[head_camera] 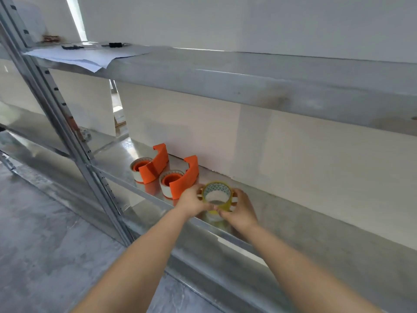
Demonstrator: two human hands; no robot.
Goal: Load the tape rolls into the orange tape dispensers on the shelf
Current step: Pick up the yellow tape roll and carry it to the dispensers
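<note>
Two orange tape dispensers stand on the metal shelf (293,222), each with a white tape roll seated on its orange hub: the far one (151,166) and the near one (182,180). To their right a yellowish clear tape roll (217,195) is held just above the shelf, its open core facing me. My left hand (194,201) grips the roll's left side and my right hand (240,210) grips its right side, thumbs meeting at the roll's lower edge.
The upper shelf (248,80) overhangs the working shelf and carries a sheet of paper (85,56) and small dark items at its left end. A slotted metal upright (74,141) stands left of the dispensers. A white wall backs the shelf; grey floor lies at the lower left.
</note>
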